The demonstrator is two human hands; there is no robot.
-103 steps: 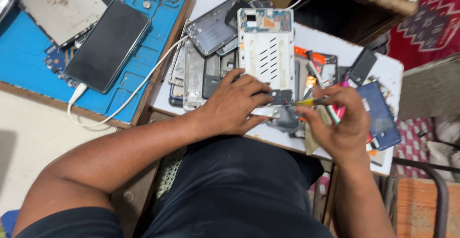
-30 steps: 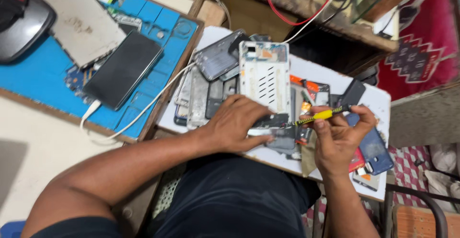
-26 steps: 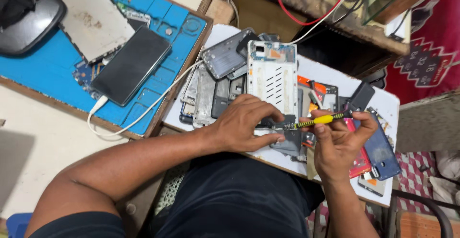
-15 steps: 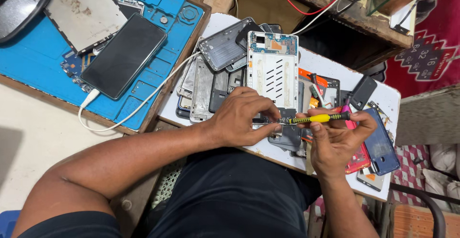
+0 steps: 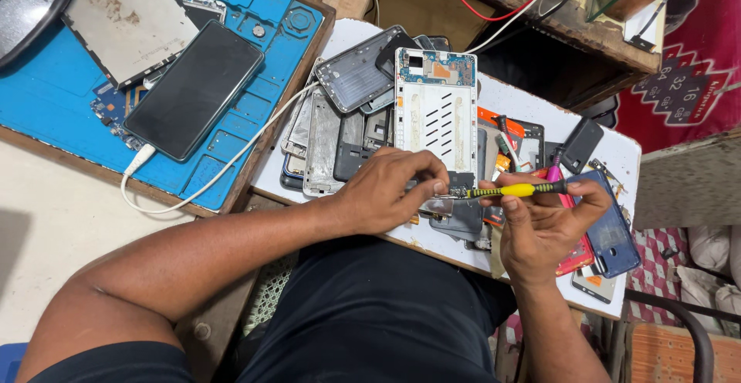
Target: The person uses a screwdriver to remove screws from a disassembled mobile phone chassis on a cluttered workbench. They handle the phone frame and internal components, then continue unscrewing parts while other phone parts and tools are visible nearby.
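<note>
Your right hand (image 5: 544,225) pinches the driver (image 5: 513,191) by its yellow grip, tip at the frame's (image 5: 436,117) bottom edge. Left hand (image 5: 386,198) has fingers curled, pressing a small part there. Frame's prob light, thin, flexy, so hold it by the edges. White board (image 5: 540,105) is cluttered w/ phone shells; blue mat (image 5: 46,113) sits left.

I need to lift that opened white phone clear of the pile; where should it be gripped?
Probably by the long side edges of the white phone, near its far end by the blue circuit board, coming from above. It lies flat on top of the pile, and the left hand and screwdriver crowd its near end.
</note>
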